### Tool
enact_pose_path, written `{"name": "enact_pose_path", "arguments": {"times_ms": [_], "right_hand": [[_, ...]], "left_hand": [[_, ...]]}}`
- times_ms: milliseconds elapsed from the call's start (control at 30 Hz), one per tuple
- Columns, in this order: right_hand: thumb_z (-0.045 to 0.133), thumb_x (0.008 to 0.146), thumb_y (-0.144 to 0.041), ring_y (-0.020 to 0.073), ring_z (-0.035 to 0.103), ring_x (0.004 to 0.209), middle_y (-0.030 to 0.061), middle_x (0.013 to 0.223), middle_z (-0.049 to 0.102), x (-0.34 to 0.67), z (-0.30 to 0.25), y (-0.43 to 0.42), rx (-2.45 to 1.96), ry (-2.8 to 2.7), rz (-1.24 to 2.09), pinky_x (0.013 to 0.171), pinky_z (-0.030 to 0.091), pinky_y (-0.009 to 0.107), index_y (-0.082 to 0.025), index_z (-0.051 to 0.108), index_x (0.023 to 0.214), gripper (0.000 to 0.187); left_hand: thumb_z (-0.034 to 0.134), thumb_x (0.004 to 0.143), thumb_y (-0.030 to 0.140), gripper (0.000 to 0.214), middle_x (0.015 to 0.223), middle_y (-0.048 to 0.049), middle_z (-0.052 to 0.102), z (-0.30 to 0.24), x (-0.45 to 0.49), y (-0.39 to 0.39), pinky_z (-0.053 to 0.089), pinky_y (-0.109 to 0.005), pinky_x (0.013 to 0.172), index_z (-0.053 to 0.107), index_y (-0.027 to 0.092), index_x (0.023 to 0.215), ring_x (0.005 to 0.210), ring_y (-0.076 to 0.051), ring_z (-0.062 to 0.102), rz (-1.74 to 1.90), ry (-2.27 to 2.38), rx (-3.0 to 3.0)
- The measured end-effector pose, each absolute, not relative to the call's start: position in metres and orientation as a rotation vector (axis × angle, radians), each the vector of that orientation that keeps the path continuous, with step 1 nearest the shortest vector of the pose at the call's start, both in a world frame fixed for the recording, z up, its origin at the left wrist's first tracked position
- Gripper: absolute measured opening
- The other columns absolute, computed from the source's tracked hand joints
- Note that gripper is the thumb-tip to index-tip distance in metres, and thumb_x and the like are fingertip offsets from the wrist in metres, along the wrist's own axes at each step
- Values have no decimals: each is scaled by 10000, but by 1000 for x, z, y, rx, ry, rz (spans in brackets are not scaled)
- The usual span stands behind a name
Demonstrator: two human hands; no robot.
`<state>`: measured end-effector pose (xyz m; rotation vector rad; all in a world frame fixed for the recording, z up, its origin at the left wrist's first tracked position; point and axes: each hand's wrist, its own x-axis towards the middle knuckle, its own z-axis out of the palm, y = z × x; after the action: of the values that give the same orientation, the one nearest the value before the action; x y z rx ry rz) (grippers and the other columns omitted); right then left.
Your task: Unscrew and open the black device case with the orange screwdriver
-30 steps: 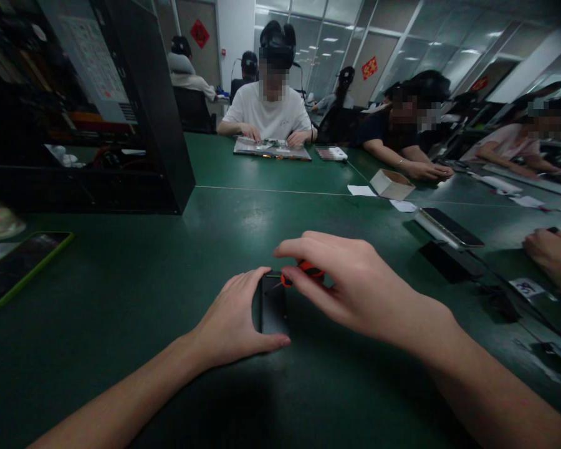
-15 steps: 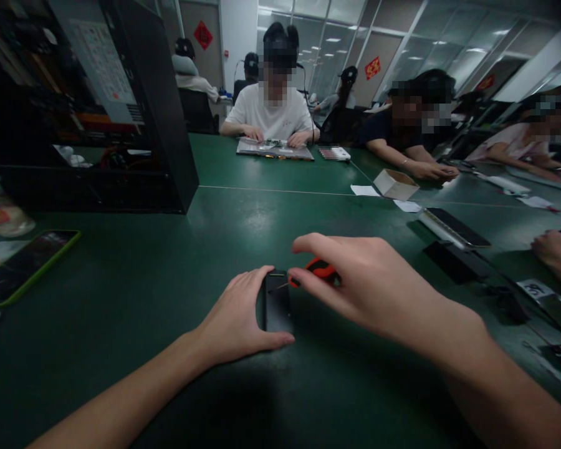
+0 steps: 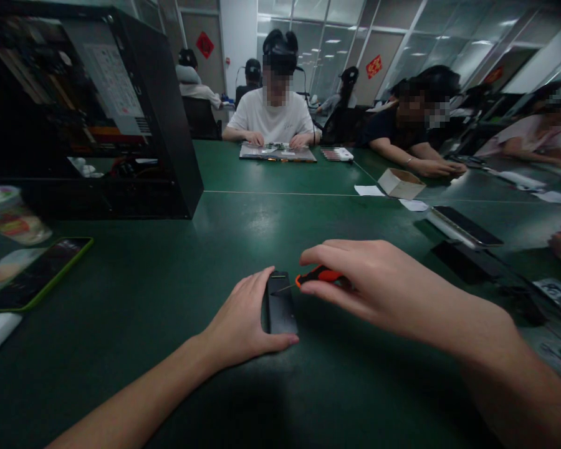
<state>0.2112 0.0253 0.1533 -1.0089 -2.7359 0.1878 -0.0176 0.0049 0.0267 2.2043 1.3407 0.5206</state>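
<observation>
A small dark rectangular block [image 3: 282, 310], with a short pale slot near its far end, lies on the green table [image 3: 206, 399]. My left hand [image 3: 243, 318] grips it by its two ends, fingers at the far end and thumb at the near one. To its right, my right hand [image 3: 359, 280] is closed around the red-and-black handle of a screwdriver [image 3: 325, 274]. The thin shaft points left, its tip over the block's top near the far end. Whether the tip touches the surface I cannot tell.
An open black computer case [image 3: 177, 137] stands at the left, with a plastic cup [image 3: 19, 215] and a green-edged phone [image 3: 42, 271] before it. A small box [image 3: 401, 183] and another phone [image 3: 465, 226] lie right. A person [image 3: 275, 115] handles a flat panel [image 3: 278, 153] opposite.
My right hand's grip has closed further round the screwdriver handle, and the hand sits slightly further right. My left hand still holds the block. The whole view has shifted a little.
</observation>
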Motion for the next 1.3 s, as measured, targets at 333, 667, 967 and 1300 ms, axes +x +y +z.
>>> {"name": "enact_pose_path", "arguments": {"times_ms": [333, 667, 967, 1300], "right_hand": [[479, 965, -82, 170, 613, 852, 73, 1062, 645, 214, 158, 24, -718, -2847, 245, 716, 456, 276, -215, 576, 1327, 398], [540, 979, -191, 182, 667, 841, 64, 1052, 699, 238, 167, 34, -787, -2849, 189, 722, 474, 282, -233, 677, 1169, 238], [577, 943, -204, 164, 646, 688, 34, 856, 699, 258, 180, 20, -939, -2884, 305, 615, 460, 274, -223, 726, 972, 153], [544, 976, -214, 143, 654, 682, 23, 883, 735, 258, 175, 22, -883, -2930, 285, 619, 442, 258, -234, 746, 1048, 215]], "left_hand": [[908, 541, 641, 1352, 1604, -223, 379, 30, -34, 16, 336, -618, 1170, 214, 204, 1616, 1463, -455, 371, 439, 1184, 2277], [835, 673, 669, 1020, 1423, -160, 558, 44, -56, 28, 426, -549, 1071, 433, 299, 1534, 1283, -401, 540, 346, 1146, 2512], [771, 846, 475, 455, 1137, -74, 720, 48, -36, 12, 493, -415, 917, 674, 227, 1215, 1036, -272, 660, 426, 937, 2505], [747, 865, 374, 341, 1170, -41, 712, 50, -30, 7, 444, -424, 917, 657, 250, 1170, 1080, -275, 642, 534, 1116, 2410]]}}
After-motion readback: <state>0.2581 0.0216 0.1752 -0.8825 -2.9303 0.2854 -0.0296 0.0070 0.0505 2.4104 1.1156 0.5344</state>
